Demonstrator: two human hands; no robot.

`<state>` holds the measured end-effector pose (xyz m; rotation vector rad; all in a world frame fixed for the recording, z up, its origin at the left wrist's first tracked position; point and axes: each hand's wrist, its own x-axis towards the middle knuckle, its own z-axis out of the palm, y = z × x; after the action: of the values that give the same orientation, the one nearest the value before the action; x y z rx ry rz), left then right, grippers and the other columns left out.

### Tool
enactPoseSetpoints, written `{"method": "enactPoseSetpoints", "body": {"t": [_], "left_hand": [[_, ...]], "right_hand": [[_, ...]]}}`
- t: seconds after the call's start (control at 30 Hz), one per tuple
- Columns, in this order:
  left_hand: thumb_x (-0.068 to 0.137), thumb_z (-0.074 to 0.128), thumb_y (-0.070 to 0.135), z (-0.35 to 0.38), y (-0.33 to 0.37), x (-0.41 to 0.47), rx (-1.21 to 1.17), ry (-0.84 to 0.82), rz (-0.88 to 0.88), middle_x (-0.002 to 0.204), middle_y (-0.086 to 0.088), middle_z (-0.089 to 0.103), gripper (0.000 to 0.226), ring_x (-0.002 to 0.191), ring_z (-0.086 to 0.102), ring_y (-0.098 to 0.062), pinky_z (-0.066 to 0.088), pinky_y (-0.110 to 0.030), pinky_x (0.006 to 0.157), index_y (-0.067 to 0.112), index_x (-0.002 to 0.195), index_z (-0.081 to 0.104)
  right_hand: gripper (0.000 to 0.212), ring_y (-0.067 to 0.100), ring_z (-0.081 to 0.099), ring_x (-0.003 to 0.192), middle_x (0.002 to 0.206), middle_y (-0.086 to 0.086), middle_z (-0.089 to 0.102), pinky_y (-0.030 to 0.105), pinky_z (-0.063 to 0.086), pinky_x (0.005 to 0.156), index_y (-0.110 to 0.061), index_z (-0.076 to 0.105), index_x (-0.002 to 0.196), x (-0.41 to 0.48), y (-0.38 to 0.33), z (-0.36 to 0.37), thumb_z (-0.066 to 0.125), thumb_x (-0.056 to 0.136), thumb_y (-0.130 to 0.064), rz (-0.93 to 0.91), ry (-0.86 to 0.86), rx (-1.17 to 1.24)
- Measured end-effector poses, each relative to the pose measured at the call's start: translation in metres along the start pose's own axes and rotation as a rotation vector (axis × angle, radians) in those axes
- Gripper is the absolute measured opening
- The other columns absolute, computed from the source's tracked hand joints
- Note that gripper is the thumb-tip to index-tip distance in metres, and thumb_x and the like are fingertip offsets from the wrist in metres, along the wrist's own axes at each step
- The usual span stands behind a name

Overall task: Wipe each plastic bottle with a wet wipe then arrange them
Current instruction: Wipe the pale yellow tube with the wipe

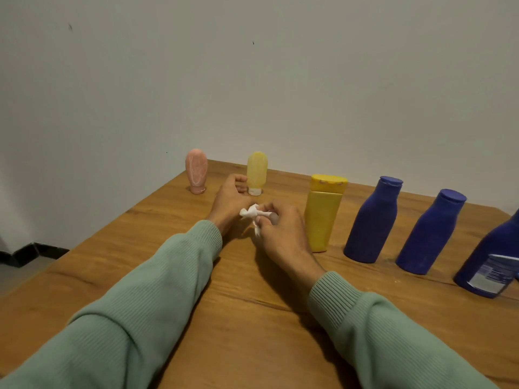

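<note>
Wooden tabletop [252, 318]: six plastic bottles upright in row toward far edge. From left: pink tube [196, 171] and small yellow tube [257, 172], both cap-down; yellow flip-cap bottle [323, 217]; three blue bottles [370, 223], rightmost labelled. Crumpled white wet wipe [251, 213] pinched in curled fingers of right hand [280, 231], in front of small yellow tube. Beside it, left hand [230, 200], fingers loosely curled, touches wipe's end; grip unclear.

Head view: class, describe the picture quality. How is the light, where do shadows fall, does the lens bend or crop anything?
Head view: dim, warm light, no glare; soft shadows on the table beside the sleeves; the wide lens leans the blue bottles outward; the rightmost bottle is cropped by the frame edge, its label print too soft to read.
</note>
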<state>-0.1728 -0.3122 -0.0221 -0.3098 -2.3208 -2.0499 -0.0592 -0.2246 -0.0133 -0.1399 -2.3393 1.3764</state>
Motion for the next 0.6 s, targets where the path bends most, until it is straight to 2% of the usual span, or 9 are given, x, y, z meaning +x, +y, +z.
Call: {"method": "enactPoseSetpoints", "body": {"t": [0.1,0.2,0.27,0.3,0.37,0.4,0.5,0.53,0.6], "left_hand": [[0.077,0.076,0.003,-0.001,-0.004,0.016,0.056,-0.015,0.038,0.105,0.012,0.054,0.063,0.092,0.054,-0.001,0.048,-0.020,0.077,0.019,0.129,0.044],[0.080,0.076,0.008,-0.002,-0.013,0.033,0.125,-0.056,0.028,0.135,-0.004,0.048,0.079,0.107,0.050,-0.012,0.045,-0.024,0.088,0.018,0.145,0.031],[0.089,0.067,0.006,0.001,-0.017,0.043,0.110,-0.058,0.022,0.142,-0.007,0.045,0.072,0.103,0.050,-0.008,0.045,-0.014,0.077,0.019,0.147,0.028],[0.092,0.061,0.004,0.003,-0.020,0.049,0.085,-0.046,0.027,0.137,-0.006,0.050,0.065,0.096,0.053,-0.006,0.046,-0.010,0.067,0.020,0.147,0.030],[0.098,0.053,0.006,0.008,-0.020,0.055,-0.021,-0.040,-0.019,0.112,0.004,0.057,0.051,0.085,0.057,-0.004,0.048,-0.010,0.054,0.022,0.143,0.035],[0.099,0.050,0.008,0.010,-0.020,0.058,-0.064,-0.045,-0.037,0.103,0.006,0.056,0.047,0.083,0.058,-0.006,0.051,-0.013,0.055,0.024,0.141,0.036],[0.094,0.055,0.007,0.015,-0.024,0.071,0.001,-0.052,0.000,0.096,-0.001,0.059,0.045,0.086,0.065,-0.019,0.060,-0.036,0.077,0.030,0.130,0.038],[0.094,0.055,0.008,0.015,-0.025,0.071,0.021,-0.049,0.002,0.094,-0.001,0.060,0.041,0.085,0.066,-0.021,0.059,-0.039,0.078,0.033,0.123,0.040],[0.097,0.052,0.012,0.017,-0.025,0.074,-0.005,-0.036,-0.006,0.088,0.001,0.062,0.031,0.078,0.065,-0.017,0.058,-0.037,0.074,0.039,0.110,0.044]], "right_hand": [[0.012,0.003,0.060,0.081,0.103,-0.001,0.065,0.008,0.042,0.052,-0.022,0.061,0.101,0.015,0.006,0.015,0.056,0.092,-0.015,0.060,0.033,0.044],[0.011,0.010,0.062,0.087,0.102,0.000,0.064,0.017,0.046,0.058,-0.023,0.059,0.100,0.028,0.010,0.028,0.053,0.094,-0.016,0.099,0.049,0.063],[0.012,0.012,0.060,0.089,0.104,0.000,0.061,0.020,0.047,0.061,-0.023,0.058,0.100,0.036,0.010,0.035,0.051,0.093,-0.015,0.126,0.075,0.083],[0.012,0.013,0.059,0.090,0.104,0.000,0.060,0.023,0.049,0.064,-0.024,0.057,0.098,0.040,0.010,0.037,0.051,0.093,-0.015,0.133,0.089,0.089],[0.017,0.015,0.059,0.090,0.104,0.000,0.058,0.031,0.054,0.071,-0.029,0.053,0.089,0.046,0.009,0.041,0.052,0.092,-0.012,0.146,0.115,0.108],[0.021,0.016,0.059,0.090,0.104,0.000,0.057,0.034,0.055,0.073,-0.031,0.050,0.085,0.048,0.009,0.043,0.052,0.091,-0.011,0.154,0.122,0.117],[0.021,0.018,0.059,0.092,0.106,0.000,0.056,0.040,0.055,0.077,-0.031,0.049,0.088,0.055,0.012,0.050,0.051,0.091,-0.010,0.170,0.136,0.127],[0.018,0.018,0.059,0.092,0.107,0.001,0.056,0.042,0.055,0.078,-0.030,0.050,0.092,0.057,0.013,0.052,0.050,0.091,-0.012,0.179,0.143,0.129],[0.015,0.019,0.060,0.093,0.107,0.001,0.056,0.043,0.055,0.077,-0.029,0.050,0.096,0.061,0.015,0.055,0.050,0.092,-0.014,0.200,0.158,0.142]]}}
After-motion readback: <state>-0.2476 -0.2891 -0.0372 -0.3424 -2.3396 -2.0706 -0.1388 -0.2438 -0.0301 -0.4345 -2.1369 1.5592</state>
